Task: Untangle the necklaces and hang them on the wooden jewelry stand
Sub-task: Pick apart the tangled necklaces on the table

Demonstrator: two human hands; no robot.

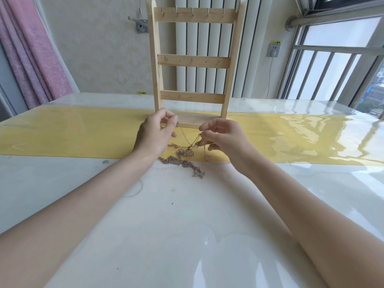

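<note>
The bench (187, 215) has a glossy white top under a clear cover that reflects the window light. A yellow strip (72, 134) runs across it from the left edge to the right edge. Behind the far edge there is a pale wall with a white radiator (203, 63), a pink curtain (31, 55) at the left, a wall socket (273, 50) with a white cable, and a window with a metal railing (324, 73) at the right.

The jewelry stand (194, 61) is of light wood and stands upright on the yellow strip, near the middle of the far edge. It has two posts and three cross bars with small metal hooks; five hooks show on the top bar. No chain hangs on it.

The necklaces (182, 161) lie in one tangled heap at the near border of the yellow strip, in front of the stand. The chains are thin and of gold and pinkish metal; their number cannot be counted.

Two bare hands are over the heap. The right hand (224, 138) pinches thin gold strands that rise from the heap. The left hand (155, 132) has its fingers curled with the fingertips together; whether its grip holds a strand cannot be told.
</note>
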